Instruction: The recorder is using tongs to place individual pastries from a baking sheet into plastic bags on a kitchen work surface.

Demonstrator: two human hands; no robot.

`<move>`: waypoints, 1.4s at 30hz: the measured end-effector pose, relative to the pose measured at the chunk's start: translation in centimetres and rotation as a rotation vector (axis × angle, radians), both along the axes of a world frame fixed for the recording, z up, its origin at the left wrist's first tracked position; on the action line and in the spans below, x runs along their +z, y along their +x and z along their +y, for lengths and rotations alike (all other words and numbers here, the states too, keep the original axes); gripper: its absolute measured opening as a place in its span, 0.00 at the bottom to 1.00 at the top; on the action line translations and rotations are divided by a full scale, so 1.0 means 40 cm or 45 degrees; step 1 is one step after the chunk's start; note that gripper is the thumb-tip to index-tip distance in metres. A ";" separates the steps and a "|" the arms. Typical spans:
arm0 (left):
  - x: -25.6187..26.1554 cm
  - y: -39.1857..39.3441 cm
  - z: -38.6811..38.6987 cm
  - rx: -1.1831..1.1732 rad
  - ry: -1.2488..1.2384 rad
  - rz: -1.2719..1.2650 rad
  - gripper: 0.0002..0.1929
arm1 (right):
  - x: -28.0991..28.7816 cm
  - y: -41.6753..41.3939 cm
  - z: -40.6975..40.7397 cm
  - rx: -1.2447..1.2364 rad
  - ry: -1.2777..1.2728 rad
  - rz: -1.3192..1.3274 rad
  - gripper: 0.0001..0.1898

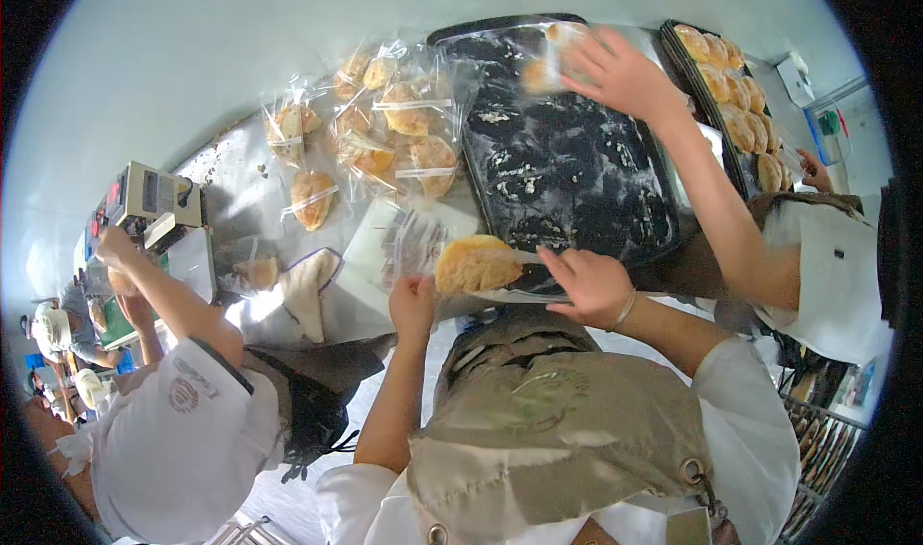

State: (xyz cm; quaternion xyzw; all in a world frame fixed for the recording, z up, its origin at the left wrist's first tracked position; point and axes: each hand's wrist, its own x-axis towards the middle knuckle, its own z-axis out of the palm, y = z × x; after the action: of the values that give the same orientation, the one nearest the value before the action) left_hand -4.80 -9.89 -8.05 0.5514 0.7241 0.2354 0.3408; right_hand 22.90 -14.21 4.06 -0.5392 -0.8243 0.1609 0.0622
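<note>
In front of my body, a golden-brown bread roll (478,265) sits in a clear plastic bag (508,295). My left hand (413,303) pinches the bag's left end beside the roll. My right hand (595,289) is at the bag's other end, fingers spread, with the film stretched at its fingertips. Just beyond my left hand, printed clear bags (414,241) lie on a white board (368,238). A black baking tray (570,163), dusted with flour and crumbs, lies beyond my right hand.
Several bagged rolls (407,109) lie on the metal table (249,163), near a folded cloth (310,293). A co-worker's blurred hand (613,69) holds a bagged roll over the tray. Another co-worker's hand (115,248) is at a bench machine (155,195). Trays of rolls (732,87) stand far right.
</note>
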 end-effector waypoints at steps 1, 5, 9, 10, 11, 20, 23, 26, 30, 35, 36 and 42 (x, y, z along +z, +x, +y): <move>-0.003 -0.003 0.000 0.018 0.001 -0.029 0.15 | -0.001 -0.021 0.004 0.033 -0.020 -0.071 0.41; 0.060 0.024 -0.001 0.111 -0.175 -0.314 0.11 | -0.013 -0.066 0.023 0.135 -0.007 -0.177 0.40; 0.112 0.022 -0.010 0.031 0.194 -0.388 0.08 | -0.001 -0.088 0.048 0.141 -0.025 -0.173 0.39; 0.127 0.019 -0.003 -0.161 0.354 -0.124 0.07 | 0.001 -0.087 0.053 0.078 -0.028 -0.179 0.38; 0.126 0.012 0.003 -0.150 0.357 -0.121 0.07 | 0.009 -0.091 0.053 0.089 -0.024 -0.179 0.38; 0.030 -0.007 -0.009 0.168 0.217 -0.054 0.10 | 0.066 -0.024 0.063 -0.122 0.097 -0.117 0.39; -0.011 0.011 -0.024 0.263 0.214 -0.245 0.09 | 0.048 -0.034 0.054 -0.038 0.096 -0.129 0.39; -0.003 0.022 -0.018 0.316 0.148 -0.229 0.09 | 0.035 -0.066 0.050 0.078 0.059 -0.151 0.35; 0.026 0.028 -0.017 0.365 0.068 -0.459 0.09 | -0.030 -0.102 0.055 0.205 0.048 -0.205 0.29; 0.139 0.015 -0.003 0.023 0.273 -0.238 0.09 | 0.008 -0.123 0.082 0.165 0.019 -0.176 0.36; 0.160 0.010 0.009 0.002 0.346 -0.046 0.09 | 0.013 -0.127 0.089 0.109 0.018 -0.183 0.36; 0.190 0.019 0.016 0.110 0.394 -0.566 0.04 | 0.023 -0.183 0.098 0.131 0.086 -0.081 0.27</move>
State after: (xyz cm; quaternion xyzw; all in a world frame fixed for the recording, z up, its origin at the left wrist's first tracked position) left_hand -4.02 -9.25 -0.45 0.5002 0.6099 0.4728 0.3928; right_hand 15.58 -10.27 4.97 -0.4985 -0.8575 0.1186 0.0457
